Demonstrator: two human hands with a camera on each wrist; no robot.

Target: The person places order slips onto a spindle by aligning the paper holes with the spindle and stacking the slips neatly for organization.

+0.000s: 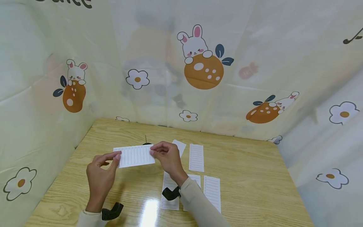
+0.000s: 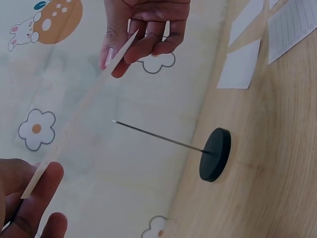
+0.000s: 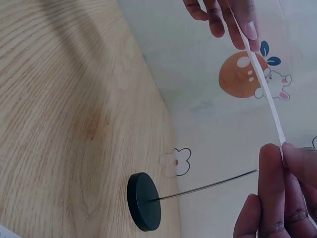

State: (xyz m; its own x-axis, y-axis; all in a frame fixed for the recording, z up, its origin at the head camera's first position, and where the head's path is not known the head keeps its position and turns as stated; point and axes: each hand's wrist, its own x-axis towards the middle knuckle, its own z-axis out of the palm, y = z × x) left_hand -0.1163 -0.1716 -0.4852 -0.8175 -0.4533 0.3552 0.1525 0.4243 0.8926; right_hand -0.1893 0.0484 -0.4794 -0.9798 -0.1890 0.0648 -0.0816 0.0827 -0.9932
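Note:
I hold a white lined paper slip [image 1: 134,156] level above the wooden table [image 1: 249,176], one short end in each hand. My left hand [image 1: 117,156] pinches its left end and my right hand [image 1: 153,151] pinches its right end. Just behind the slip stands a paper spike with a thin upright needle [image 1: 146,138] on a black round base [image 1: 146,144], mostly hidden by the slip. In the left wrist view the slip [image 2: 79,109] appears edge-on in front of the needle [image 2: 158,138] and base [image 2: 215,154]. The right wrist view shows the needle [image 3: 208,186] tip close to the slip [image 3: 265,84].
Several more lined slips lie flat on the table to the right, among them one at the back [image 1: 196,157] and one nearer the front [image 1: 212,190]. A cartoon-printed curtain [image 1: 198,63] closes off the back and both sides of the table.

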